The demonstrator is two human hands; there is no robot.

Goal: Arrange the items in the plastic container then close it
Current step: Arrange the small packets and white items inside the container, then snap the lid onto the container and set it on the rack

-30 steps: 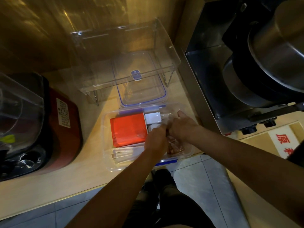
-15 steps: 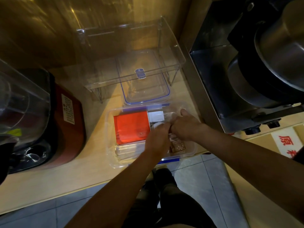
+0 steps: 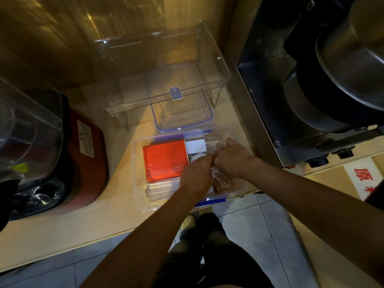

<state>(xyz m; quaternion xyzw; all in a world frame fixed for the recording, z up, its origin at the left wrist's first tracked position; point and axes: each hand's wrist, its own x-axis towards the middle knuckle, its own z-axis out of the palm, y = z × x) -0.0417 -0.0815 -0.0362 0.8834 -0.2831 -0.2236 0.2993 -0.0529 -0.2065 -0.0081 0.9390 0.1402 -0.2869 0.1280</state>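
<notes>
a person's two hands work inside an open plastic container (image 3: 138, 163) that sits at the front edge of a pale wooden counter (image 3: 62, 229). the left hand (image 3: 196, 175) and right hand (image 3: 232, 161) meet knuckle to knuckle over the right half of the container, fingers curled downward; whether either grip is clamped on anything cannot be told, since the fingertips are hidden. in the container's left half lies a flat red packet (image 3: 164, 159), with clear wrapped packets (image 3: 160, 187) just in front of it. a white plug (image 3: 195, 146) sits at the far side, next to the red packet, and a brown patterned item (image 3: 224, 183) shows under the wrists. the container's blue-edged lid (image 3: 180, 100) rests just behind it, partly beneath a clear stand (image 3: 166, 65). a red appliance (image 3: 87, 154) stands to the left, a metal machine (image 3: 311, 80) to the right.
</notes>
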